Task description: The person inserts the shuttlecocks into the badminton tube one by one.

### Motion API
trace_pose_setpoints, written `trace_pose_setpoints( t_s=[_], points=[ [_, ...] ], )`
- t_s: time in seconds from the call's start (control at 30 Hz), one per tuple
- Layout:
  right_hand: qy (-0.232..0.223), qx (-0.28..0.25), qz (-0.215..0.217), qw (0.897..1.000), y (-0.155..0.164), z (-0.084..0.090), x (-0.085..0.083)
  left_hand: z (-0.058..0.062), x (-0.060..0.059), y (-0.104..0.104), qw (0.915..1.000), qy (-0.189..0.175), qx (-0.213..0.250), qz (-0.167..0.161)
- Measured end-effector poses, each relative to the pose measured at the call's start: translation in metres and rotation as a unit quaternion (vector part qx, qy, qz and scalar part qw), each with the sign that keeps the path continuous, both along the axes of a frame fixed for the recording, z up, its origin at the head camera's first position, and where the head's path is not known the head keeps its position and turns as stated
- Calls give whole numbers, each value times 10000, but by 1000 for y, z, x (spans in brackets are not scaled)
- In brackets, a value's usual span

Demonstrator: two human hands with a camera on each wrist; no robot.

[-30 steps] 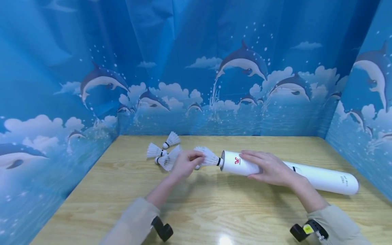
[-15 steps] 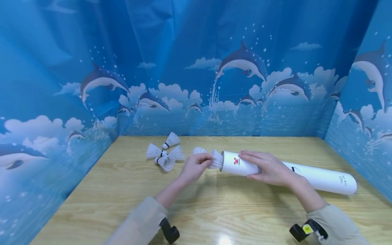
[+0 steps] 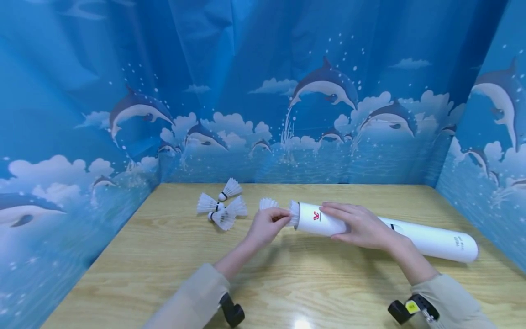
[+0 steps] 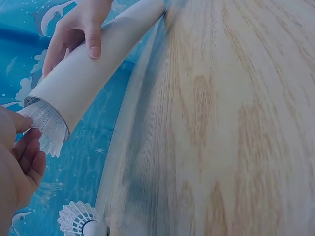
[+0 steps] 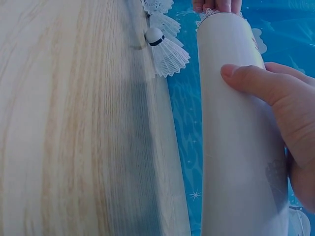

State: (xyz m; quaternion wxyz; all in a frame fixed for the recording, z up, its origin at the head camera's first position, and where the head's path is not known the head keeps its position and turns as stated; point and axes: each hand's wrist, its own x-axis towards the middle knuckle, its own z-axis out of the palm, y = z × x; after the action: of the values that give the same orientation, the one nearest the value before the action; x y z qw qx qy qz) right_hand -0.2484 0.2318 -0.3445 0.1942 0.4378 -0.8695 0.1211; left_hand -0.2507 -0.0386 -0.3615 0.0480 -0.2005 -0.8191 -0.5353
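My left hand (image 3: 266, 226) pinches the rim of a white shuttlecock's skirt at the mouth of a long white tube (image 3: 435, 237). That shuttlecock (image 4: 49, 130) is mostly inside the tube, cork end hidden, with only the skirt's flared end sticking out. Halfway along the upper part of the tube, my right hand (image 3: 363, 227) grips it from above, thumb on the near side in the right wrist view. The tube lies slanted on the table, its open end toward the left hand. Just behind the left hand another shuttlecock (image 3: 268, 203) shows, partly covered.
Further left, several loose shuttlecocks (image 3: 223, 219) lie bunched on the wooden table (image 3: 287, 283). One shuttlecock (image 3: 231, 188) sits at the back of that bunch. A blue dolphin-print curtain (image 3: 246, 91) stands behind the table and along both sides.
My left hand has moved right, sliding the shuttlecock from outside the tube's mouth, cork first, until only its skirt end shows. The right hand and tube have stayed nearly still.
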Motion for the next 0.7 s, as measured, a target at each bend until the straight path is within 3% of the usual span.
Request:
trace_pose_setpoints(
  t_s=[0.37, 0.7],
  points=[
    [-18, 39, -62, 10000, -1, -1, -1, -1, 3, 4, 9967, 693, -317, 292],
    [-94, -8, -62, 9999, -2, -2, -2, -3, 3, 7, 9933, 1040, -360, 348]
  ],
)
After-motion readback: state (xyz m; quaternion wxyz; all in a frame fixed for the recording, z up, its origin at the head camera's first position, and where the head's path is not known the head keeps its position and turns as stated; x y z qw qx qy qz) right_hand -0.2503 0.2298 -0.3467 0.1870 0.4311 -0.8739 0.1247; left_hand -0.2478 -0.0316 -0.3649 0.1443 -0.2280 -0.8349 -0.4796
